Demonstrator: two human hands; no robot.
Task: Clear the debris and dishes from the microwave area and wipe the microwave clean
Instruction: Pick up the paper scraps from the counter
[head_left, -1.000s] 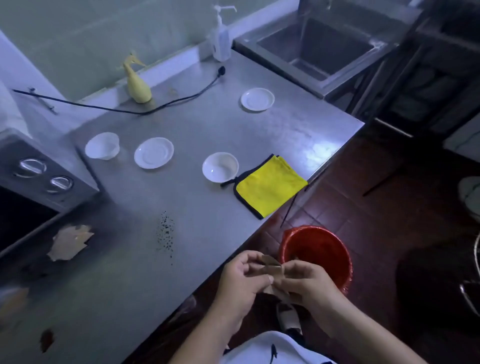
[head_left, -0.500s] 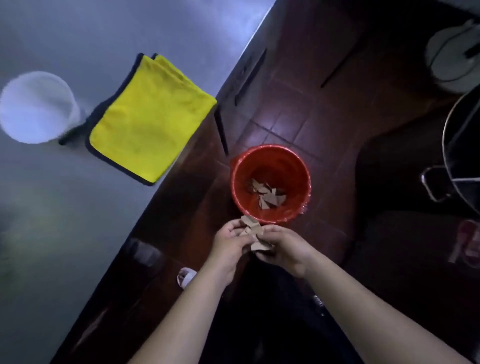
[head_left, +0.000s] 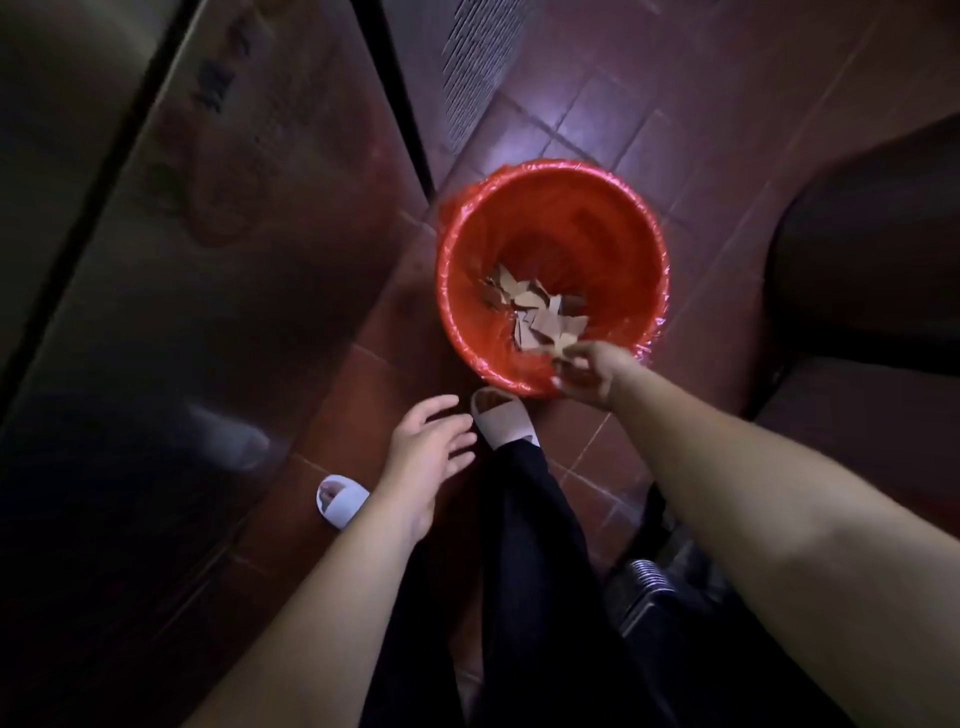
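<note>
the steel front of the desk (head_left: 156, 260) fills the left side, dim and reflective, with dark red tiled floor (head_left: 597, 130) beside it. on that floor, just off the desk's edge, stands the red bin (head_left: 571, 228), lined with a red bag, and the debris lies in its bottom as a small heap of paper scraps (head_left: 535, 312). the right hand (head_left: 592, 374) hangs over the near rim with its fingers bunched together. in this poor light it looks to be pinching one last brown scrap (head_left: 563, 353), though that piece may simply lie behind the fingertips. the left hand (head_left: 426, 447) is off to the side, apart from the right, fingers spread and holding nothing, above the floor near a white slipper (head_left: 501, 415). the step in hand seems to be dropping the gathered debris. to do it well, the right hand should reach further in over the middle of the bin before the fingers part, since it sits right at the rim and a light scrap could flutter onto the floor. a rub of the fingertips would free any clinging bits.
</note>
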